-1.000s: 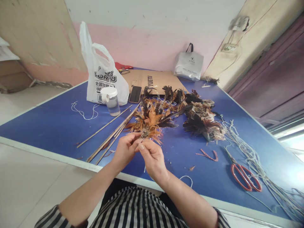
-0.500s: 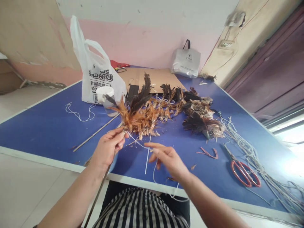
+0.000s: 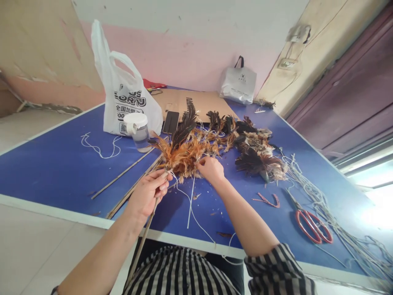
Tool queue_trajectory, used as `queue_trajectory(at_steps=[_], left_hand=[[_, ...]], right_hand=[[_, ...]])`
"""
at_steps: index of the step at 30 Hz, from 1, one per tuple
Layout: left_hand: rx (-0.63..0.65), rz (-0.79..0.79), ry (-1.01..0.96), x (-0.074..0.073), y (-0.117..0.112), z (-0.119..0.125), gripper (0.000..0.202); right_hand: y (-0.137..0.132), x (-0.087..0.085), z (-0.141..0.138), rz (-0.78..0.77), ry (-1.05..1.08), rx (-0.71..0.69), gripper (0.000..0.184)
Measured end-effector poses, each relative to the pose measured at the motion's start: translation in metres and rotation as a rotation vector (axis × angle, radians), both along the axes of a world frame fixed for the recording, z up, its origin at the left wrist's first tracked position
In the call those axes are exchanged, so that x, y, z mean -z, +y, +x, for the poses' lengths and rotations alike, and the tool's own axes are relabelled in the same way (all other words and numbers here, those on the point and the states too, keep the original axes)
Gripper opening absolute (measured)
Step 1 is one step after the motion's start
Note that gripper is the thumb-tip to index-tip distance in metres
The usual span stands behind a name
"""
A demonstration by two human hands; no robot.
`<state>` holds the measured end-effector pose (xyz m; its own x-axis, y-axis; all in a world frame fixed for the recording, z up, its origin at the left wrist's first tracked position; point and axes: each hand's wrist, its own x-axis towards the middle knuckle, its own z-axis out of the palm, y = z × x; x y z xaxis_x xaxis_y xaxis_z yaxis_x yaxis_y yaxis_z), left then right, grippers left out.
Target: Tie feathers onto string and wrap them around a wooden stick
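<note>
My left hand (image 3: pixel 145 192) pinches a thin wooden stick (image 3: pixel 141 246) near its upper end. Orange feathers (image 3: pixel 162 150) and a tall dark feather (image 3: pixel 184 129) stand out beyond those fingers, overlapping the pile behind. White string (image 3: pixel 196 217) trails from that spot down over the table's front edge. My right hand (image 3: pixel 212 170) is at the near side of the orange feather pile (image 3: pixel 211 143), thumb and fingers pinched on feathers there; its fingertips are partly hidden. Dark feather bunches (image 3: pixel 258 157) lie to the right of this hand.
Red-handled scissors (image 3: pixel 313 226) and a tangle of string (image 3: pixel 322 196) lie at the right. Loose sticks (image 3: pixel 123 172), a lidded plastic jar (image 3: pixel 140 135) and a white plastic bag (image 3: pixel 129 102) are at the left. Behind are a phone (image 3: pixel 171 122), cardboard (image 3: pixel 202 100) and a silver bag (image 3: pixel 238 85).
My right hand has let go of the white string and moved forward to the feather pile. The string now hangs loose. My left hand still holds the stick, slightly further right.
</note>
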<state>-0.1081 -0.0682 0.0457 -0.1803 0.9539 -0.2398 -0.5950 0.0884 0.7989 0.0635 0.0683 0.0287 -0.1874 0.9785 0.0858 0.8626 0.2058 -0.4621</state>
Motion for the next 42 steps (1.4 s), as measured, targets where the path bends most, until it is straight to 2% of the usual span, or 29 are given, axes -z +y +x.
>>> queue_trajectory(at_steps=[2,6,10,15,18,25,29,34,38,42], left_hand=[[0.009,0.019,-0.062,0.002,0.002,-0.001,0.012],[0.049,0.028,-0.157,0.002,0.003,-0.002,0.01],[0.102,0.044,-0.208,-0.001,0.004,0.0,0.01],[0.133,0.028,-0.255,-0.01,0.003,0.008,0.015],[0.153,0.019,-0.287,-0.014,0.003,0.011,0.018],[0.168,0.059,-0.313,-0.013,0.003,0.011,0.026],[0.163,0.086,-0.283,-0.012,0.006,0.014,0.021],[0.178,0.094,-0.209,-0.008,0.01,0.019,0.015],[0.187,0.09,-0.194,-0.007,0.009,0.021,0.016],[0.201,0.083,-0.191,-0.008,0.007,0.023,0.021]], right_hand=[[0.007,0.008,-0.003,-0.04,0.014,0.021,0.022],[0.013,0.017,0.008,-0.123,0.252,0.049,0.012],[0.004,0.012,0.02,-0.117,0.432,0.069,0.023],[-0.019,0.002,0.019,-0.158,1.095,0.106,0.026],[-0.028,-0.001,0.018,-0.182,1.289,0.091,0.026],[-0.04,-0.013,0.021,-0.172,1.278,-0.002,0.02],[-0.063,-0.022,0.012,-0.2,1.273,-0.129,0.016],[-0.095,-0.025,-0.003,-0.096,1.165,-0.258,0.01],[-0.101,-0.024,-0.007,0.029,0.982,-0.257,0.005],[-0.095,-0.02,-0.007,0.096,0.929,-0.214,0.005]])
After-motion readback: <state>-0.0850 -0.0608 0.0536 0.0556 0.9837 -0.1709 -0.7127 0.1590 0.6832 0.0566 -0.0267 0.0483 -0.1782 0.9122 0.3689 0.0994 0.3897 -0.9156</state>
